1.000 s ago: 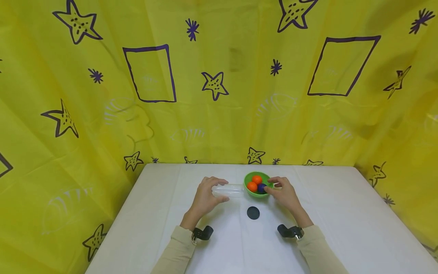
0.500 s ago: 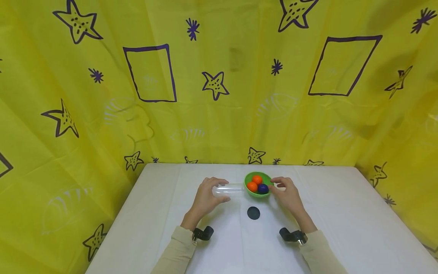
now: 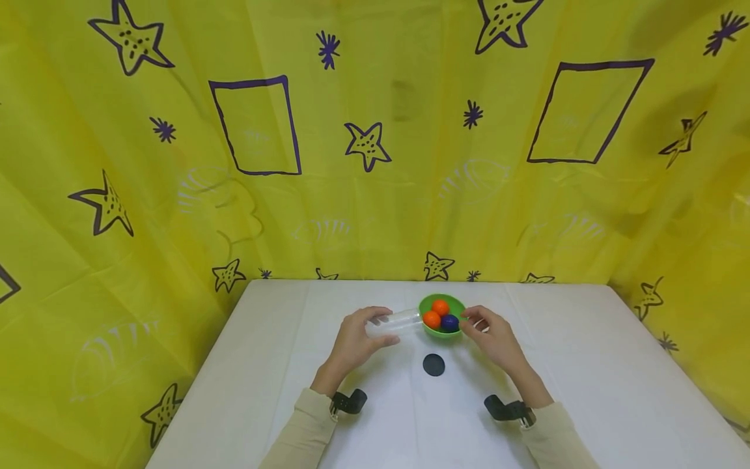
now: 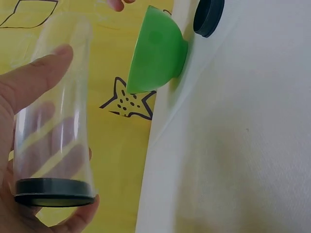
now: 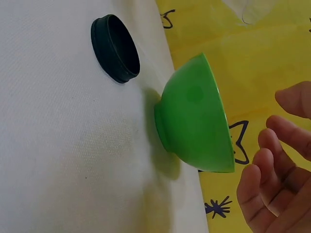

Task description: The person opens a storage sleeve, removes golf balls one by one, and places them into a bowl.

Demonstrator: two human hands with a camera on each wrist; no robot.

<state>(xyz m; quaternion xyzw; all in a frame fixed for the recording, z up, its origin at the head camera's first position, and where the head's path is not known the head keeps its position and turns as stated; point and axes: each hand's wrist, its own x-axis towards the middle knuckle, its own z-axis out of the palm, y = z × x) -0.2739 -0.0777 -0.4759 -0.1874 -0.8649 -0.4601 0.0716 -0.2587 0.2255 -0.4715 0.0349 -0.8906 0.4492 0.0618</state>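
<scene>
My left hand [image 3: 353, 335] grips a clear plastic tube [image 3: 402, 321]. The left wrist view shows a black cap [image 4: 54, 192] on the tube's near end, with the thumb along one side and fingers behind. The tube tilts, its far end overlapping the left rim of a green bowl [image 3: 459, 309]. Two orange balls [image 3: 431, 319] and a dark blue ball [image 3: 450, 323] lie in the bowl. Beside the bowl's right rim is my right hand [image 3: 495, 339], fingers loosely bent and holding nothing; the right wrist view shows these fingers [image 5: 272, 184] just above the rim.
A loose round black lid [image 3: 433, 365] lies on the white table [image 3: 375, 417] in front of the bowl. Yellow sheeting [image 3: 410, 215] printed with stars hangs behind the table and along both sides.
My right hand has drawn back rightward from the blue ball to the bowl's rim. My left hand has tilted the tube, bringing its far end up toward the bowl.
</scene>
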